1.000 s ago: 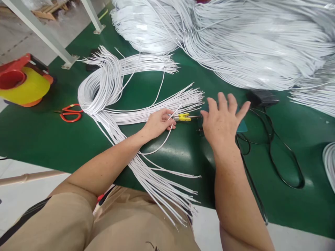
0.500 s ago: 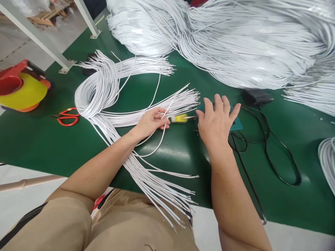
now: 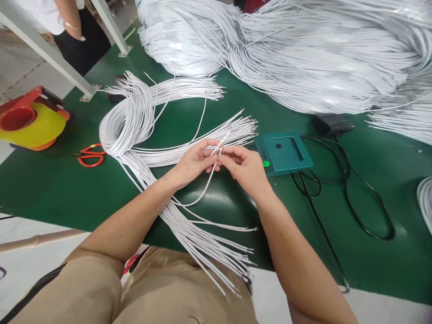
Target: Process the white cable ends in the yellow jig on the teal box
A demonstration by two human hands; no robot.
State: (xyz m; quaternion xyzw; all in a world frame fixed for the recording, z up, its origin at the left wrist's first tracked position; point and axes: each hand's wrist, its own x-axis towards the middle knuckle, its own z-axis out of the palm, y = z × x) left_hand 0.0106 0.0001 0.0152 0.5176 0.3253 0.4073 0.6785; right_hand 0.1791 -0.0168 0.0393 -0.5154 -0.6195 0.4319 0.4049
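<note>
Thin white wire (image 3: 207, 185) loops up from the bundle into my left hand (image 3: 195, 162), whose thumb and fingers are closed on it. A free length points up past those fingers. My right hand (image 3: 248, 170) pinches the wire at the left fingertips, so the two hands nearly touch. Just behind them the bundle of white wires (image 3: 162, 155) fans out, its tipped ends to the right. More wires of this bundle (image 3: 202, 238) spread toward my lap. Beside my right hand sits a teal device (image 3: 286, 153) with a lit green button.
Red-handled scissors (image 3: 92, 157) and a tape dispenser (image 3: 33, 119) lie left. A large heap of white wires (image 3: 320, 58) covers the back. Black cable (image 3: 367, 193) loops at right near a black block (image 3: 332, 123). Behind the metal post (image 3: 50, 54) stands a person (image 3: 81, 40).
My right hand has moved left from above the teal device to pinch the wire at my left hand. The yellow piece between them no longer shows. A person has come into view at upper left.
</note>
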